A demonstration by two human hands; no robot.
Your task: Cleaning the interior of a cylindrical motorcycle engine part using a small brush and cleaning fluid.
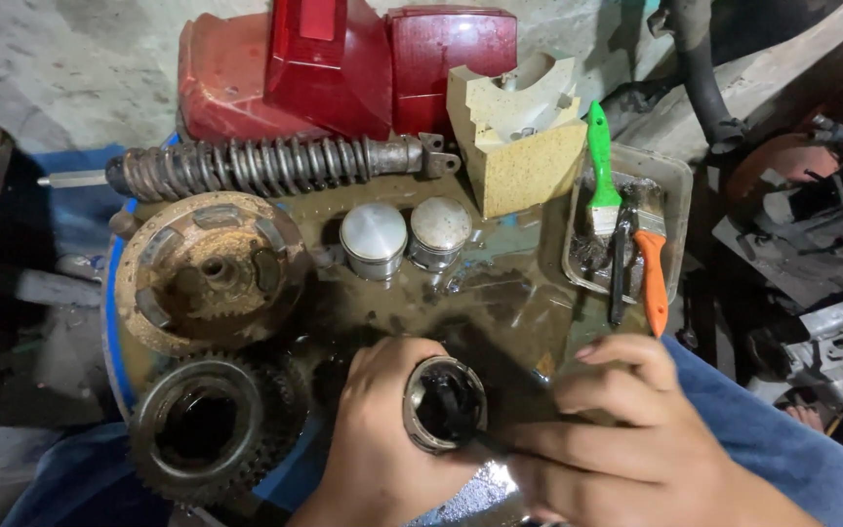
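left hand (378,439) holds piston (444,405); right hand (626,439) probes inside.

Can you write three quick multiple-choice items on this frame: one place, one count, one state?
1. Where is the coil spring shock?
A. behind the rusty hub
B. in the tray
C. in the right hand

2. How many brushes lie in the tray?
A. one
B. two
C. four

3. What does the left hand do?
A. lies flat
B. grips a piston
C. holds a brush

Answers: 1 A, it lies across the drum top behind the hub. 2 B, one green handle, one orange. 3 B, fingers wrap the hollow piston.
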